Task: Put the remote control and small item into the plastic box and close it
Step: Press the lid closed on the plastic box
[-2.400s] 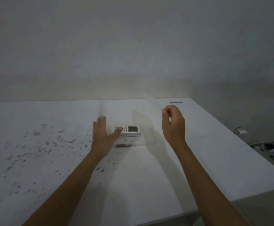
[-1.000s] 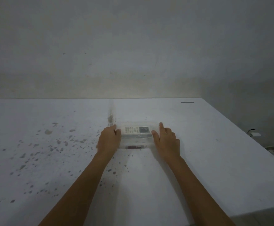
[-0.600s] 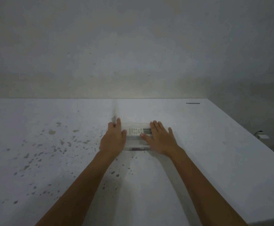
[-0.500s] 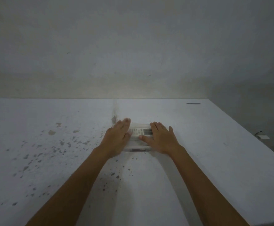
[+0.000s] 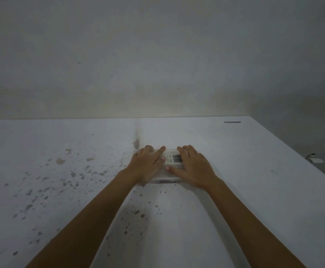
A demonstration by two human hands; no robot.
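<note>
A clear plastic box [image 5: 165, 176] lies on the white table, its lid down over it. Through the lid I see the white remote control [image 5: 172, 158] with its grey display, and near the front wall a small dark reddish item [image 5: 166, 182]. My left hand [image 5: 147, 165] lies flat on the left half of the lid, fingers spread. My right hand [image 5: 193, 166] lies flat on the right half, thumb pointing left across the lid. Both palms cover most of the box.
The white table [image 5: 254, 180] has dark speckled stains [image 5: 70, 176] on its left half and a smudged seam running back from the box. A thin dark mark [image 5: 232, 122] sits at the far right corner. The table's right edge drops off beside a wall fitting [image 5: 315, 159].
The raised lid came down over the remote and small item. Both hands moved from the box's ends onto the lid and now lie flat on it.
</note>
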